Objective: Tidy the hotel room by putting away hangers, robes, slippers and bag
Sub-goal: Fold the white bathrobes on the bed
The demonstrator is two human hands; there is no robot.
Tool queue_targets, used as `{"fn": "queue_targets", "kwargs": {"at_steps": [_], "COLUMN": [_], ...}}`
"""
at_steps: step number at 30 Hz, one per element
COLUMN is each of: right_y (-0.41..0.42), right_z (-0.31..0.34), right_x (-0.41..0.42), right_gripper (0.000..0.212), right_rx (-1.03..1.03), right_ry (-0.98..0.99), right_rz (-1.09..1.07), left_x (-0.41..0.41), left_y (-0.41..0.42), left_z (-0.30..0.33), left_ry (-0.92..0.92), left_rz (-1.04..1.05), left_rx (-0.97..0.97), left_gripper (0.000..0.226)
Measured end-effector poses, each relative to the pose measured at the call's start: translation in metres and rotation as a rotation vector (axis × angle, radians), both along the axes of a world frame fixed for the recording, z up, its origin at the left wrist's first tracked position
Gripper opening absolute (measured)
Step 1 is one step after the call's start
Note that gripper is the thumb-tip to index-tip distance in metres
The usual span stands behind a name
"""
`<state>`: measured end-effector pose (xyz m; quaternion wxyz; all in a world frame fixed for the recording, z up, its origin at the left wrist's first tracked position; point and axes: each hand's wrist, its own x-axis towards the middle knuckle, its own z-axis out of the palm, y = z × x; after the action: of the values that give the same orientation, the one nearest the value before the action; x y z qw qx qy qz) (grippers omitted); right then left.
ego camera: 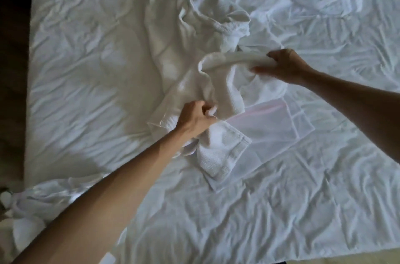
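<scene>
rumpled white bed sheet (pixel 281 209) fills the view. at near left, a bunched white cloth (pixel 32 201) lies by the edge. mid-bed, the left hand (pixel 195 117) clenches the white robe (pixel 173 54); farther right, the right hand (pixel 285 66) grips its rolled collar (pixel 233 60).

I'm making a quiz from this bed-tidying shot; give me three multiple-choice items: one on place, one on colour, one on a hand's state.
1. Where does the robe lie?
A. on the bed
B. on a chair
C. on the floor

2. What colour is the bed sheet?
A. blue
B. white
C. brown

3. What is the right hand doing?
A. hanging idle
B. pressing flat
C. gripping a rolled white part of the robe

Answers: 1 A, it sprawls over the sheet; 2 B, all the bedding is white; 3 C, its fingers curl round the roll.
</scene>
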<state>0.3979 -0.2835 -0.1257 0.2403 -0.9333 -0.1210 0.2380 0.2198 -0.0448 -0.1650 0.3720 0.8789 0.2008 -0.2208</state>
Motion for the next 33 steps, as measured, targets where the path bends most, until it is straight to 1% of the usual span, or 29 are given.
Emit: {"fn": "queue_targets", "kwargs": {"at_steps": [1,2,3,6,7,8,9,10,12,14,16,17,19,21,24,26,27,31,33], "right_y": [-0.013,-0.025,-0.036,-0.06,-0.065,-0.067,-0.068,-0.072,-0.082,-0.099,-0.121,-0.131,-0.151,-0.167,-0.196,-0.225,-0.242,-0.302,-0.316], "right_z": [-0.005,-0.008,-0.012,-0.019,-0.021,-0.023,-0.024,-0.026,-0.026,-0.019,-0.004,0.007,0.027,0.044,0.063,0.073,0.078,0.088,0.083], "right_x": [-0.003,-0.008,-0.015,-0.038,-0.046,-0.054,-0.06,-0.063,-0.062,-0.055,-0.045,-0.042,-0.037,-0.032,-0.025,-0.022,-0.022,-0.034,-0.046], "right_gripper": [0.049,0.05,0.051,0.056,0.058,0.059,0.061,0.062,0.066,0.069,0.064,0.059,0.049,0.044,0.045,0.047,0.049,0.069,0.075], "right_rx": [-0.005,-0.009,-0.004,0.023,0.038,0.045,0.039,0.035,0.042,0.048,0.022,0.006,-0.026,-0.066,-0.145,-0.196,-0.214,-0.303,-0.357], "right_ry": [0.024,0.049,0.07,0.09,0.086,0.079,0.072,0.066,0.067,0.059,0.035,0.025,0.002,-0.007,-0.018,-0.032,-0.037,-0.031,-0.007], "right_rz": [-0.032,-0.08,-0.13,-0.235,-0.254,-0.261,-0.27,-0.275,-0.281,-0.274,-0.253,-0.24,-0.211,-0.178,-0.154,-0.193,-0.232,-0.343,-0.321], "left_x": [0.005,0.01,0.015,0.045,0.059,0.075,0.09,0.104,0.123,0.136,0.14,0.141,0.139,0.138,0.14,0.143,0.145,0.154,0.159], "left_y": [0.011,0.022,0.031,0.041,0.04,0.038,0.036,0.033,0.034,0.044,0.06,0.065,0.068,0.06,0.033,0.01,-0.003,-0.055,-0.075], "left_z": [0.008,0.016,0.025,0.054,0.064,0.075,0.086,0.097,0.117,0.133,0.143,0.146,0.147,0.144,0.133,0.129,0.128,0.127,0.13], "left_ry": [0.01,0.004,-0.015,-0.064,-0.089,-0.128,-0.175,-0.222,-0.322,-0.388,-0.393,-0.376,-0.354,-0.355,-0.38,-0.393,-0.407,-0.465,-0.493], "left_rz": [0.038,0.101,0.202,0.578,0.65,0.675,0.656,0.606,0.459,0.275,0.047,-0.063,-0.205,-0.251,-0.247,-0.25,-0.266,-0.334,-0.341], "left_rx": [-0.051,-0.102,-0.16,-0.43,-0.521,-0.577,-0.575,-0.504,-0.282,-0.134,0.031,0.114,0.202,0.197,0.198,0.175,0.157,0.107,0.097], "left_gripper": [0.018,0.023,0.026,0.025,0.025,0.026,0.027,0.028,0.032,0.033,0.041,0.048,0.059,0.057,0.055,0.053,0.05,0.033,0.025]}}
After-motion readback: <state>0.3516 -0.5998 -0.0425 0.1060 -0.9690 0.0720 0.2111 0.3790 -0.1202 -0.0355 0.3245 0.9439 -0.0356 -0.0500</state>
